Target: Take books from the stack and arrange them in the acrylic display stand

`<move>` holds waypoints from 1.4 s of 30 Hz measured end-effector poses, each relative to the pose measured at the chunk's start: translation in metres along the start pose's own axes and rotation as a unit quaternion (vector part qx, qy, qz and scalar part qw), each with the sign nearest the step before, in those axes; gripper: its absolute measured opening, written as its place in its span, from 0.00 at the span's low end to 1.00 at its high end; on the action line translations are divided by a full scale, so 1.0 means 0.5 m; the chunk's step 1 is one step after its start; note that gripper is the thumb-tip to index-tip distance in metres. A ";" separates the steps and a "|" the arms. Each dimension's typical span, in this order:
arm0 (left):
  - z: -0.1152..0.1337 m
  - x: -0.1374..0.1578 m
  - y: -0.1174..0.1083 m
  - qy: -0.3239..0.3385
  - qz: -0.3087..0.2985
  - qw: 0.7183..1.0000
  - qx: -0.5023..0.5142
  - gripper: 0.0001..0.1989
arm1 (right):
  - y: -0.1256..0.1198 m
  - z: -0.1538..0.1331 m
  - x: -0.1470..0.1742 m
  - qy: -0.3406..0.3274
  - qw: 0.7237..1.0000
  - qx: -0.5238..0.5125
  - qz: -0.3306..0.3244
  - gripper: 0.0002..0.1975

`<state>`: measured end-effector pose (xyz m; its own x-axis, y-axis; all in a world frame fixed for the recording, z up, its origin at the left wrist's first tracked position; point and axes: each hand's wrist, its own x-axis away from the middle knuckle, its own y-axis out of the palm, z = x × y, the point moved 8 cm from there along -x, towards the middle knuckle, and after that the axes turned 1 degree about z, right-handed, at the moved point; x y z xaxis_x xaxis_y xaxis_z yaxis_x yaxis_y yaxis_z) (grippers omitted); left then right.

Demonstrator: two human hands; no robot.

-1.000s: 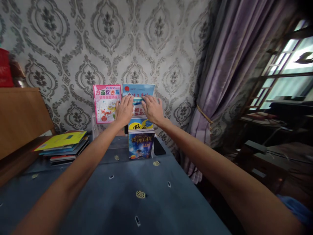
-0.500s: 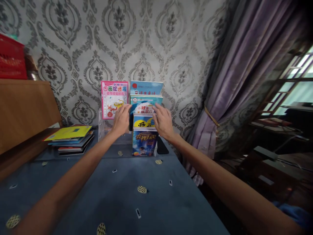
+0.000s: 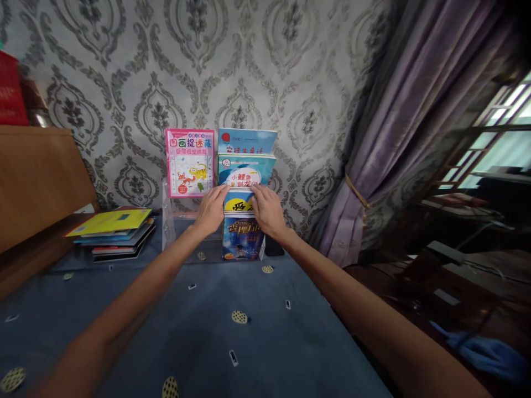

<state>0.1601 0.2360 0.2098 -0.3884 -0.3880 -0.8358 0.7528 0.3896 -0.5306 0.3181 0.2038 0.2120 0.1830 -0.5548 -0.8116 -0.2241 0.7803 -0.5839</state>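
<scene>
A clear acrylic tiered stand (image 3: 168, 229) holds books upright at the table's far side. My left hand (image 3: 212, 210) has its fingers closed at the upper left corner of a yellow-and-blue book (image 3: 238, 202). At that book's upper right, my right hand (image 3: 269, 211) grips with its fingertips over the top edge. Behind it rise a teal book (image 3: 244, 166) and a light blue book (image 3: 249, 142). A dark blue book (image 3: 243, 243) stands in front, covering the lower part of the yellow-and-blue one. To the left, a pink picture book (image 3: 189, 163) stands on a back tier.
A stack of books (image 3: 120, 224) with a yellow one on top lies at the left, near a wooden headboard (image 3: 41, 182). A dark flat object (image 3: 274, 247) lies right of the stand. A purple curtain (image 3: 373, 138) hangs beyond the table's right edge.
Both hands have come down and inward from beside the teal book onto the top of the yellow-and-blue book. My view has shifted slightly.
</scene>
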 end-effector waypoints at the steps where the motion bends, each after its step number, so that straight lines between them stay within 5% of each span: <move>1: 0.000 -0.001 0.000 0.001 0.002 1.000 -0.003 0.28 | 0.001 0.002 -0.001 0.000 1.000 -0.001 0.004 0.23; 7: -0.003 0.002 -0.008 0.014 0.012 0.999 0.045 0.31 | -0.007 0.004 -0.003 0.012 1.000 0.004 -0.023 0.23; 11: -0.001 0.064 -0.022 -0.037 0.051 0.995 0.083 0.34 | -0.035 -0.031 0.047 0.003 1.000 0.006 0.010 0.25; 15: 0.019 0.144 0.007 -0.083 0.038 0.991 0.101 0.30 | -0.011 -0.085 0.110 -0.060 0.998 0.005 -0.035 0.23; 20: 0.034 0.171 0.048 -0.091 0.025 0.991 0.097 0.32 | 0.026 -0.088 0.126 -0.049 0.997 0.016 -0.062 0.23; 25: 0.028 0.189 0.026 -0.083 -0.003 0.995 0.050 0.30 | 0.028 -0.079 0.121 -0.047 0.998 0.013 -0.031 0.21; 29: -0.072 0.252 -0.085 -0.138 -0.005 0.989 -0.044 0.24 | -0.008 -0.092 0.145 -0.051 0.999 -0.007 0.004 0.24; 35: -0.353 0.369 -0.285 -0.331 -0.005 0.914 -0.234 0.27 | -0.046 -0.198 0.277 -0.095 0.990 -0.103 0.007 0.31; 38: -0.439 0.390 -0.300 -0.356 -0.077 0.886 -0.287 0.30 | -0.008 -0.264 0.350 -0.105 0.982 -0.150 -0.042 0.30; 42: -0.484 0.387 -0.270 -0.338 -0.168 0.870 -0.318 0.24 | 0.050 -0.316 0.400 -0.073 0.976 -0.191 -0.079 0.25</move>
<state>-0.1455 0.3105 0.0859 0.0338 -0.8877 -0.4593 0.1274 0.4596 -0.8789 0.1978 0.0665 0.0323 0.3717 -0.5914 -0.7156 -0.5177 0.5078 -0.6886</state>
